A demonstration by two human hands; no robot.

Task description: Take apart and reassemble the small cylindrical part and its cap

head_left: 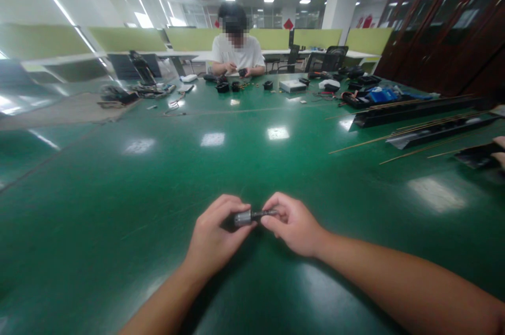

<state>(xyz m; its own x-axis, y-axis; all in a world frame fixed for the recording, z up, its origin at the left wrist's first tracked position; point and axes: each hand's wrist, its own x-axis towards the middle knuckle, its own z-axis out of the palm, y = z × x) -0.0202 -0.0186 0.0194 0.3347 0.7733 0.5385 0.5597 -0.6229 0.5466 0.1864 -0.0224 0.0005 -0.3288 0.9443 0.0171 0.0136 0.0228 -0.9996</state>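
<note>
Here, toward the surface's near edge, my left hand grips a silvery cylinder while my right hand pinches the dark shaft at its end; likely stiff, slick and dense, best held around the cylinder.

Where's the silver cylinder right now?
The silver cylinder is in the lower middle of the head view, held in the left hand over the green table, with the dark shaft extending from it toward the right hand.
</note>
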